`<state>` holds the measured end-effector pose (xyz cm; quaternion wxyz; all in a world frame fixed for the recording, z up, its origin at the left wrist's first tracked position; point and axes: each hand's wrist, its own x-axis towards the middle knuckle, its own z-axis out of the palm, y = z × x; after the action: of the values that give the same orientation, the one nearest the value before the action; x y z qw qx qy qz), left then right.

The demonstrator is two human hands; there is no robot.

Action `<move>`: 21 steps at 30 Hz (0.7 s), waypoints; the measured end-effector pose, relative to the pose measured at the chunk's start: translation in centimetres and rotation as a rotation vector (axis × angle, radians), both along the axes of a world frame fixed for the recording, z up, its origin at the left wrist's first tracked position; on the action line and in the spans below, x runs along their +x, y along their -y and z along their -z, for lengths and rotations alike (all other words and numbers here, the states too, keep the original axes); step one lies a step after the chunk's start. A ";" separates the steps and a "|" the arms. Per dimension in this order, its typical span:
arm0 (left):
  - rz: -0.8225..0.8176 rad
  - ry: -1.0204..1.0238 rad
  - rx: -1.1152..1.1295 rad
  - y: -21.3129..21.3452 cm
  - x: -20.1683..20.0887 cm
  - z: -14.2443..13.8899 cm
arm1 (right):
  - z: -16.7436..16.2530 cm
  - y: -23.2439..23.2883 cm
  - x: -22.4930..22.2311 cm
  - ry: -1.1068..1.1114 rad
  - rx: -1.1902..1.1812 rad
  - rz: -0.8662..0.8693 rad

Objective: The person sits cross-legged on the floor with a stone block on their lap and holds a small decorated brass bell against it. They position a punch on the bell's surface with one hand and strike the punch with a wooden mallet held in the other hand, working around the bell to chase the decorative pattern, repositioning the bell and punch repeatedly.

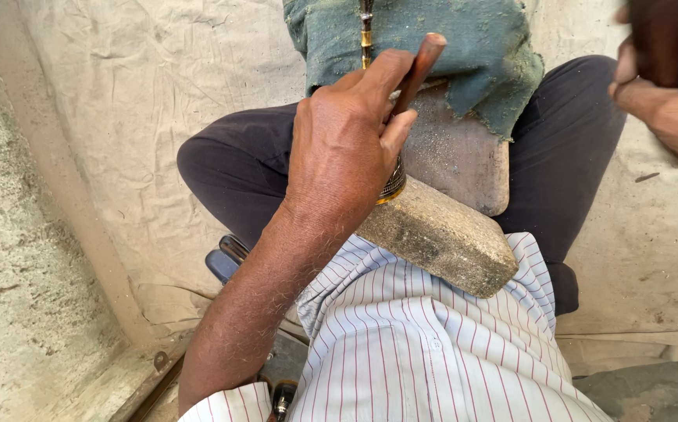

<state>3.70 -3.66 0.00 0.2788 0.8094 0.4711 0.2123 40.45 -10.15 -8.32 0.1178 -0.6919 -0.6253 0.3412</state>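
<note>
Nearest: worn grey-brown wooden block [440,238] w/ slanted face, propped against white pink-striped shirt [417,344]. Left hand [343,148] closed round slim reddish-brown wooden-handled tool [419,66], thumb + index pinching it; handle end pokes above fingertips. Under the fingers, narrow dark engraved brass-banded metal piece [393,181] lies along block, running up under fingers to frayed teal cloth [464,47]. Right hand [659,70] blurred, raised, well apart; seems gripping smth dark, can't tell what. Judgement: keep tool steady, piece pressed flat, strike square.
</note>
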 end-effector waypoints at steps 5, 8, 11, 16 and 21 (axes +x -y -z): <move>0.012 -0.025 -0.001 0.2 -0.3 0.2 | 2.2 1.7 1.9 0.112 -0.023 -0.051; 0.016 -0.015 0.024 0.2 -0.6 0.1 | 5.6 2.6 5.0 0.029 -0.002 0.054; 0.023 -0.003 0.021 0.1 -0.8 0.1 | 10.0 2.1 6.8 0.096 -0.060 -0.014; 0.017 0.048 0.022 0.1 -0.8 0.2 | 11.8 1.2 10.5 0.045 -0.183 -0.149; 0.015 0.063 0.010 0.1 -1.0 0.3 | 12.7 1.4 10.9 0.134 -0.161 -0.168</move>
<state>2.72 -3.78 -0.29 0.2912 0.8072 0.4551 0.2379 51.31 -11.53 -21.06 -0.0091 -0.6656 -0.6580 0.3520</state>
